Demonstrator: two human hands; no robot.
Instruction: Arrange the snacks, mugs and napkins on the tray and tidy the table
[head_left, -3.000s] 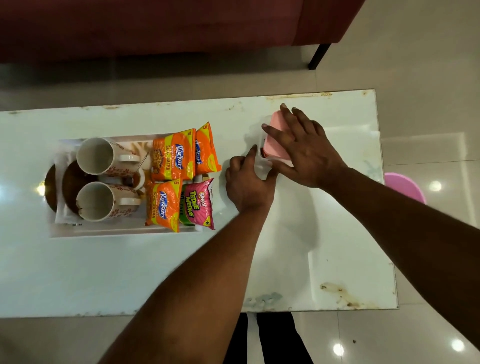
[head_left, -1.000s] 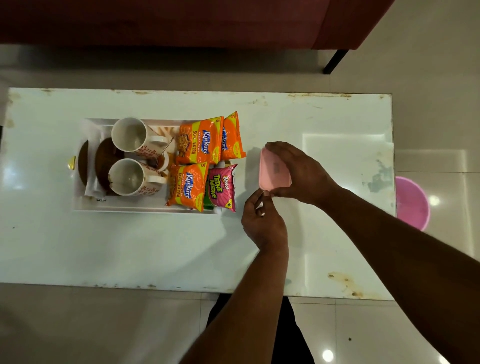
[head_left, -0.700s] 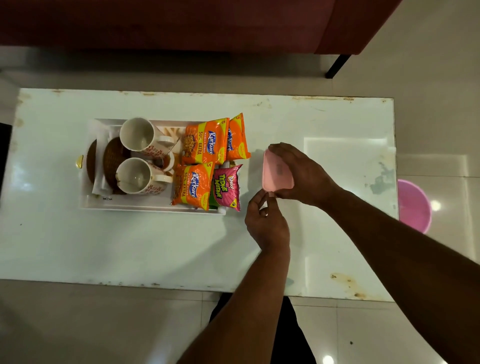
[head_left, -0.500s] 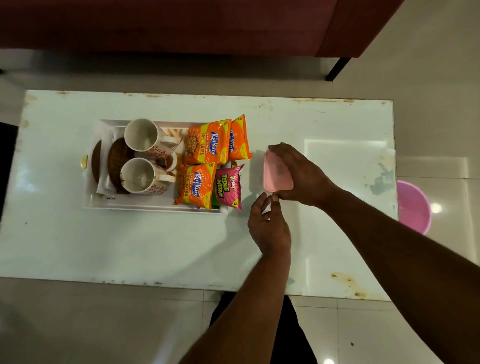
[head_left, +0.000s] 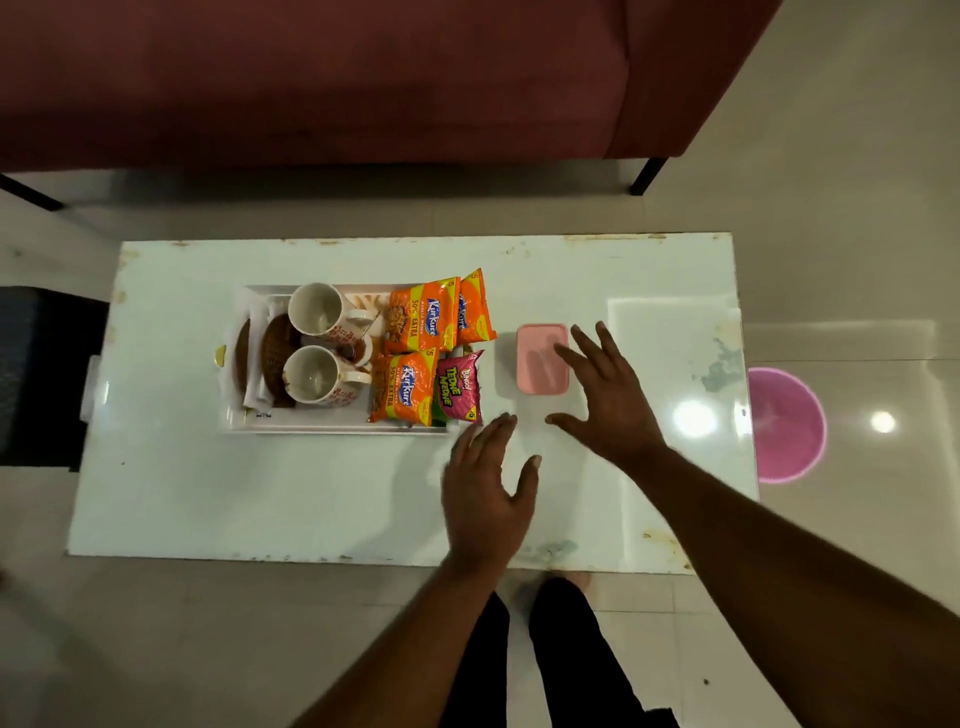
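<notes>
A white tray (head_left: 332, 423) sits left of centre on the white table (head_left: 260, 493). On it stand two patterned mugs (head_left: 317, 314) (head_left: 314, 376), brown coasters (head_left: 272, 353) over folded white napkins (head_left: 257, 389), and several snack packets, orange ones (head_left: 421, 319) and a pink one (head_left: 457, 384). A pink box (head_left: 540, 358) lies flat on the table just right of the tray. My right hand (head_left: 608, 395) hovers beside it with fingers spread, holding nothing. Near the tray's front right corner, my left hand (head_left: 488, 493) is spread and empty.
A dark red sofa (head_left: 363, 78) runs behind the table. A pink bin (head_left: 787, 423) stands on the floor to the right. A dark seat (head_left: 41, 374) is at the left edge. My legs (head_left: 545, 649) are below the table's front edge.
My right hand set the pink box down flat on the table and let go. Both hands have drawn back toward me with fingers spread. The view has pulled back.
</notes>
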